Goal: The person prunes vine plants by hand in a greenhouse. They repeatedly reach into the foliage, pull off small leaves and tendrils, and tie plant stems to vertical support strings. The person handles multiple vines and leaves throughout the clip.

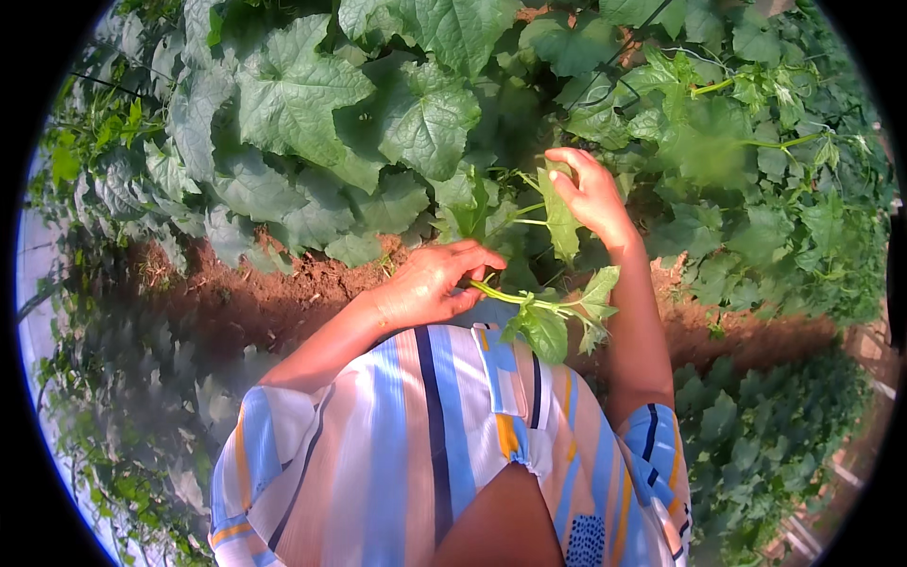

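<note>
My left hand [446, 278] is closed around the stems of several cut-looking leafy vine shoots [542, 305], whose leaves hang to the right in front of the striped shirt. Higher and to the right, my right hand [584, 195] is raised at the foliage, thumb and forefinger apart beside a light green vine leaf [560, 212]. Whether its hidden fingers touch a stem cannot be told. Thin green stems run leftward from that leaf toward a young upright leaf [472, 205]. Large, lobed dark green leaves [432, 117] rise just beyond both hands.
Dense climbing vines fill the far side, with thin wires or strings [616, 57] among them at the upper right. A strip of reddish bare soil [312, 283] runs across behind the hands. More low leafy plants [737, 425] grow at the lower right and lower left.
</note>
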Motion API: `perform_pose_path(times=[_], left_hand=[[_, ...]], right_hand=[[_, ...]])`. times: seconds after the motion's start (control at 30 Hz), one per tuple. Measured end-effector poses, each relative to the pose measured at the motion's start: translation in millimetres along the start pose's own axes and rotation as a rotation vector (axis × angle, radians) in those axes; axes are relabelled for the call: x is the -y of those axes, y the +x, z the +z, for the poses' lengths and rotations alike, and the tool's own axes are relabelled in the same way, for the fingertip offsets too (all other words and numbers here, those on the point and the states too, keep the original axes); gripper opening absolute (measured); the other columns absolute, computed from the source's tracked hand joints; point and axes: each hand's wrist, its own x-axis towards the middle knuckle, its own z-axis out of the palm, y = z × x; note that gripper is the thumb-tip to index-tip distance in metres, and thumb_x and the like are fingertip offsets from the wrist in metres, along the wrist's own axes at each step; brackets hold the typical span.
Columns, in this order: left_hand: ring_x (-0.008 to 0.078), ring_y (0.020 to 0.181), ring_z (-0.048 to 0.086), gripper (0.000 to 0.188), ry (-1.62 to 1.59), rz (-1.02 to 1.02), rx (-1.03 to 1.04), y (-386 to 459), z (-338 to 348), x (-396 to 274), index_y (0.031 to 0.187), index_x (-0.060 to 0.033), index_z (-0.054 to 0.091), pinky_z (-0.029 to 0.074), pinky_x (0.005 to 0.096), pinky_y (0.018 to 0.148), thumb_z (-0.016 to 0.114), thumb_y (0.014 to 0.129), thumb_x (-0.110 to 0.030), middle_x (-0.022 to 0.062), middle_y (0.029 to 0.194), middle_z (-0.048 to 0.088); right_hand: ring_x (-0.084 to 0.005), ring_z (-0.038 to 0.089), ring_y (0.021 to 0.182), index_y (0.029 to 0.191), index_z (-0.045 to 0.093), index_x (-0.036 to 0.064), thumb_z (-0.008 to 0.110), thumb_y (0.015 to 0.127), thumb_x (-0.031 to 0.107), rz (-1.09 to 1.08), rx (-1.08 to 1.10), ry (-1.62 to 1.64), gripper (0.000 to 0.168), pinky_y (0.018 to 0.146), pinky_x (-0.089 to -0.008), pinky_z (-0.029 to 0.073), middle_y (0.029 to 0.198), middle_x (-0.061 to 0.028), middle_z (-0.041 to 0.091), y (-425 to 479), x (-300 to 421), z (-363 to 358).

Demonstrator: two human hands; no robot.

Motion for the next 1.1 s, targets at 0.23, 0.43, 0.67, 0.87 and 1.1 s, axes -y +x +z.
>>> perform_pose_path(times=[0.23,0.43,0.67,0.87,1.1], left_hand=[[0.0263,0.076,0.057,0.018,0.160,-0.167,-0.483,-61.5,-24.4,53.8,0.092,-0.0056,0.059,0.046,0.0319,0.065,0.061,0.075,-0.006,0.0109,0.087,0.057],[0.0183,0.077,0.054,0.023,0.251,-0.275,-0.665,-98.7,-32.7,74.5,0.089,-0.0043,0.060,0.043,0.0277,0.067,0.063,0.066,0.000,0.0074,0.088,0.058],[0.0063,0.068,0.046,0.020,-0.072,-0.371,-0.746,-154.3,-48.1,103.4,0.099,-0.0013,0.056,0.037,0.0181,0.055,0.053,0.085,-0.015,0.0030,0.088,0.054],[0.0091,0.071,0.048,0.009,-0.297,-0.442,-0.880,-176.0,-52.0,98.0,0.089,-0.0045,0.056,0.041,0.0216,0.064,0.053,0.085,-0.012,0.0019,0.085,0.053],[0.0085,0.071,0.048,0.015,0.170,-0.307,-0.748,-141.9,-54.0,85.6,0.092,-0.0038,0.054,0.042,0.0227,0.067,0.055,0.087,-0.018,0.0028,0.085,0.056]], right_hand=[[-0.0249,0.060,0.089,0.097,0.060,0.001,0.052,0.089,0.039,0.180,0.421,0.023,0.040,0.078,-0.0342,0.047,0.093,-0.0127,0.063,-30.8,-24.1,51.5],[-0.0205,0.059,0.095,0.111,0.055,0.003,0.055,0.089,0.031,0.504,0.054,0.490,0.035,0.083,-0.0345,0.048,0.104,-0.0095,0.061,14.1,-93.4,86.8],[-0.0275,0.052,0.110,0.122,0.050,0.017,0.071,0.072,0.027,0.418,0.015,-0.045,0.055,0.090,-0.0380,0.044,0.117,-0.0088,0.052,43.2,-118.6,172.6],[-0.0301,0.059,0.081,0.087,0.058,0.013,0.065,0.077,0.030,0.233,-0.326,-0.046,0.020,0.069,-0.0422,0.047,0.083,-0.0066,0.059,49.1,-97.8,203.4],[-0.0318,0.060,0.079,0.089,0.061,0.013,0.058,0.082,0.021,0.128,-0.239,-0.064,0.011,0.069,-0.0410,0.048,0.085,-0.0075,0.061,26.1,-117.4,175.1]])
